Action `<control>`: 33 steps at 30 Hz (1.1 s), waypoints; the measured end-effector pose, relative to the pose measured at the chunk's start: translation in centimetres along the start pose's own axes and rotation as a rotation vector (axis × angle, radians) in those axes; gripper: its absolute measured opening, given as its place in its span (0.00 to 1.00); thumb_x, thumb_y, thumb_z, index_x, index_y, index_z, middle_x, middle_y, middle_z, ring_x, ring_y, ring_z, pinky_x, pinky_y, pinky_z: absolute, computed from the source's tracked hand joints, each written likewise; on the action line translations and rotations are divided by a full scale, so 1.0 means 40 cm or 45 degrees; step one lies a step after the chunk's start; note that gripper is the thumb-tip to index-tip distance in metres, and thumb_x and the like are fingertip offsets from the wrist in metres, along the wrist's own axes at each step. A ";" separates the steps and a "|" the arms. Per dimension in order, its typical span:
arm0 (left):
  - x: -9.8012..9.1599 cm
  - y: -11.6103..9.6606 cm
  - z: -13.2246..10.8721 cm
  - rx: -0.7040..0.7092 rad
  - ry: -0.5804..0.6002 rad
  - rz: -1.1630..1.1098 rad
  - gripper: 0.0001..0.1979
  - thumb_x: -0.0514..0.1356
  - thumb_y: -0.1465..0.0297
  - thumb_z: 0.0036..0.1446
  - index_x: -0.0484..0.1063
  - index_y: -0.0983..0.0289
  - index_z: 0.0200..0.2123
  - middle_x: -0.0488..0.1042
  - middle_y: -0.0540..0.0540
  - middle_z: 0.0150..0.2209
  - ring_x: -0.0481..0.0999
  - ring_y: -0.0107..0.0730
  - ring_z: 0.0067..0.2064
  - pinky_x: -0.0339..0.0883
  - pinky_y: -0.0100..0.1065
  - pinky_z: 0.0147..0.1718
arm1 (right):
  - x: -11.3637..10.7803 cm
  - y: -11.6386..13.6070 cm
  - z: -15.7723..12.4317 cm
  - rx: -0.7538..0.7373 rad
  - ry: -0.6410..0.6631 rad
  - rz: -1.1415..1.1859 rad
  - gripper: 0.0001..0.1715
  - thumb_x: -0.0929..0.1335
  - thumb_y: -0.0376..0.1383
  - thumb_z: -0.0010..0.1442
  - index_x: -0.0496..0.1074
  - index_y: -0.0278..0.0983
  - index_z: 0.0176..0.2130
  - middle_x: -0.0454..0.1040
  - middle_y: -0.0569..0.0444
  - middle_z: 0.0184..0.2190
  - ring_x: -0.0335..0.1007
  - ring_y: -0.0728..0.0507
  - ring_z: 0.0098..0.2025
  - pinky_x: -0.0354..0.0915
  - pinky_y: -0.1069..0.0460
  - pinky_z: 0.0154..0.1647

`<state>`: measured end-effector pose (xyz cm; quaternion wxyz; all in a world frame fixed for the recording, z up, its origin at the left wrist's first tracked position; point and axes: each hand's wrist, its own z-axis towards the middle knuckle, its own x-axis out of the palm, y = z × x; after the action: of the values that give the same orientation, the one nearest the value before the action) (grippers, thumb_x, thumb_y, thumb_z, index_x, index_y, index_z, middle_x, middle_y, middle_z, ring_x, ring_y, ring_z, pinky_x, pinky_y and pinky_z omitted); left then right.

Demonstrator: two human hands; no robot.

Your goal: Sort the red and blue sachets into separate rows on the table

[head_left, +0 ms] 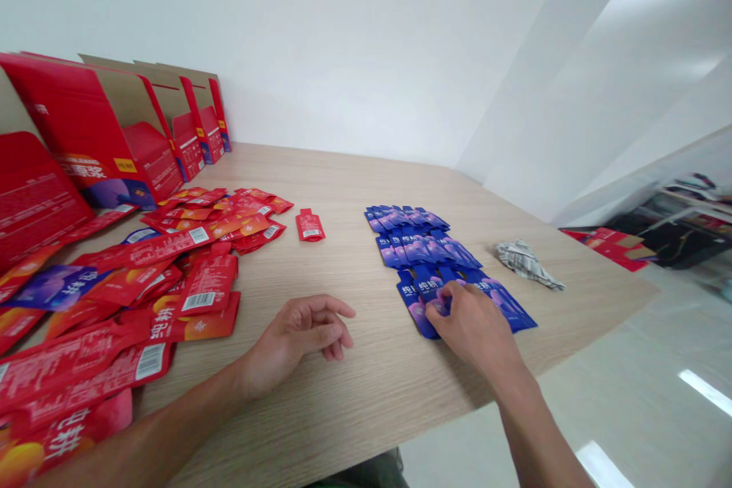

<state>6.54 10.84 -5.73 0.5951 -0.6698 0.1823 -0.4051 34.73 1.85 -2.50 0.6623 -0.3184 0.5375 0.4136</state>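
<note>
My right hand [472,320] is over the nearest row of blue pouches [409,291], its fingers bent down and pinching at a pouch near the row's left side. The fingertips partly cover that pouch. Behind it lie two more rows of overlapping blue pouches [426,248], fanned sideways. My left hand [312,326] hovers above the wooden table [348,404], fingers loosely curled and apart, with nothing in them. A single red pouch [309,226] lies beyond it, separate from the large pile of red pouches [197,274] at the left.
Red cardboard boxes [91,122] with raised flaps stand at the back left. A crumpled grey patterned cloth or wrapper [527,263] lies right of the blue rows. Past the table's right edge are red cardboard pieces [609,244]. A white wall rises behind.
</note>
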 end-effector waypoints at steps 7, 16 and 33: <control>0.003 -0.002 -0.002 -0.023 -0.012 0.000 0.21 0.76 0.57 0.54 0.82 0.66 0.44 0.84 0.57 0.32 0.78 0.30 0.29 0.70 0.31 0.31 | 0.006 -0.004 0.003 -0.044 0.007 -0.027 0.13 0.70 0.41 0.66 0.77 0.34 0.43 0.80 0.41 0.41 0.80 0.33 0.44 0.68 0.45 0.47; 0.006 -0.001 -0.005 -0.015 -0.009 0.043 0.21 0.75 0.57 0.54 0.81 0.66 0.44 0.83 0.57 0.32 0.78 0.30 0.29 0.70 0.32 0.32 | 0.004 -0.004 0.011 -0.006 0.068 -0.019 0.14 0.69 0.42 0.67 0.77 0.34 0.45 0.80 0.40 0.42 0.80 0.32 0.47 0.69 0.44 0.48; -0.360 -0.406 -0.166 -0.063 -0.984 2.013 0.19 0.59 0.70 0.60 0.77 0.67 0.53 0.85 0.60 0.46 0.83 0.47 0.46 0.73 0.38 0.47 | 0.093 0.053 -0.029 -0.566 -0.577 0.316 0.32 0.60 0.55 0.73 0.71 0.34 0.57 0.73 0.35 0.59 0.71 0.27 0.59 0.67 0.29 0.63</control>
<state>-11.08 20.66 4.69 0.7067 -0.4502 0.3872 0.3846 32.64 2.59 -6.34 0.6240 -0.2870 0.3079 0.6584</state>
